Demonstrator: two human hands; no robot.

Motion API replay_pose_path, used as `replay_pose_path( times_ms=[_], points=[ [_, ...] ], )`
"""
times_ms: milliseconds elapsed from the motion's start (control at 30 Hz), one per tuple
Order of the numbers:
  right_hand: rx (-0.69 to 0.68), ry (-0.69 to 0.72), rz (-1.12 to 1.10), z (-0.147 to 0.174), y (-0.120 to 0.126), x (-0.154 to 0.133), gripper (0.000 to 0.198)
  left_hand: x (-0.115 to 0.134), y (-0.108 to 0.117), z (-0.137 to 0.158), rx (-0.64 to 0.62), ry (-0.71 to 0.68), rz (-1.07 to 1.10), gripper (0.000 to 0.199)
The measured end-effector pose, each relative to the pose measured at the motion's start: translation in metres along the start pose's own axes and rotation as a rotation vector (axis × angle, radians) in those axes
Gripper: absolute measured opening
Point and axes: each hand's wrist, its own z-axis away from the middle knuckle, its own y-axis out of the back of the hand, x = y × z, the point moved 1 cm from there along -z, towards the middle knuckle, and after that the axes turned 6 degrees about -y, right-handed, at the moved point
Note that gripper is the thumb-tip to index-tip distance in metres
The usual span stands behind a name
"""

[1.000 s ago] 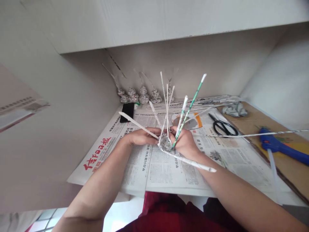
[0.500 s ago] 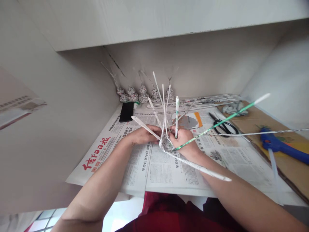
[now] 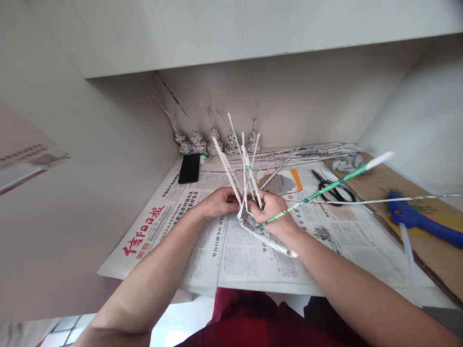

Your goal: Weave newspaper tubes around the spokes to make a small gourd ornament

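Between my hands is a small piece woven from rolled newspaper tubes [image 3: 249, 220], with several tubes sticking out of it. My left hand [image 3: 221, 201] is closed on its far left side, the fingertips partly hidden behind the tubes. My right hand [image 3: 270, 212] pinches its right side, thumb and fingers at the base of a white tube [image 3: 253, 176]. A green paper tube with a white tip [image 3: 325, 193] runs up to the right in front of that hand. Toward me and to the right points a thick white tube [image 3: 271, 243].
Newspaper sheets [image 3: 202, 262] cover the table. Several woven gourd shapes [image 3: 215, 142] stand along the back wall by a black phone [image 3: 189, 168]. Paper tubes [image 3: 307, 153] lie at the back. On the right are black scissors [image 3: 334, 190], cardboard [image 3: 372, 168] and a blue glue gun [image 3: 415, 219].
The woven piece has turned in my hands. Its left tube has swung upright, the front tube now ends nearer, and the green tube's tip has dropped slightly leftward.
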Motion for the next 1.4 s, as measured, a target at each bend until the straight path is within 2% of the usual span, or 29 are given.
replay_pose_path(
  times_ms=[200, 433, 633, 733, 900, 967, 1067, 1133, 1267, 1400],
  points=[
    [-0.035, -0.036, -0.052, -0.002, 0.000, -0.001, 0.012, -0.005, 0.002, 0.000, 0.001, 0.004, -0.012, 0.032],
    [-0.069, -0.070, -0.031, -0.005, -0.003, 0.006, 0.014, 0.008, 0.001, 0.004, -0.123, -0.001, -0.024, 0.036],
    [-0.057, -0.057, -0.045, -0.005, -0.004, 0.007, 0.012, 0.011, -0.016, 0.006, 0.063, -0.041, -0.311, 0.035],
    [-0.063, -0.041, -0.066, -0.005, -0.005, 0.008, 0.013, 0.015, -0.019, 0.008, 0.054, -0.063, -0.361, 0.037],
    [-0.043, -0.078, -0.073, -0.004, -0.006, 0.012, 0.012, 0.014, -0.021, 0.006, 0.036, -0.070, -0.311, 0.040],
    [-0.039, -0.078, -0.067, -0.004, -0.006, 0.012, 0.012, 0.006, -0.025, 0.004, 0.112, -0.081, -0.347, 0.041],
    [-0.027, -0.080, -0.040, -0.005, -0.004, 0.011, 0.011, -0.004, -0.030, 0.001, 0.298, -0.080, -0.438, 0.034],
    [-0.014, -0.086, -0.012, -0.005, -0.003, 0.010, 0.011, -0.004, -0.029, 0.000, 0.299, -0.085, -0.398, 0.030],
    [-0.031, -0.064, 0.004, -0.005, -0.003, 0.009, 0.014, 0.007, -0.020, 0.002, 0.082, -0.018, -0.087, 0.028],
    [-0.049, -0.060, 0.026, -0.006, -0.003, 0.010, 0.016, 0.013, -0.012, 0.004, 0.057, 0.087, 0.095, 0.028]
  ],
)
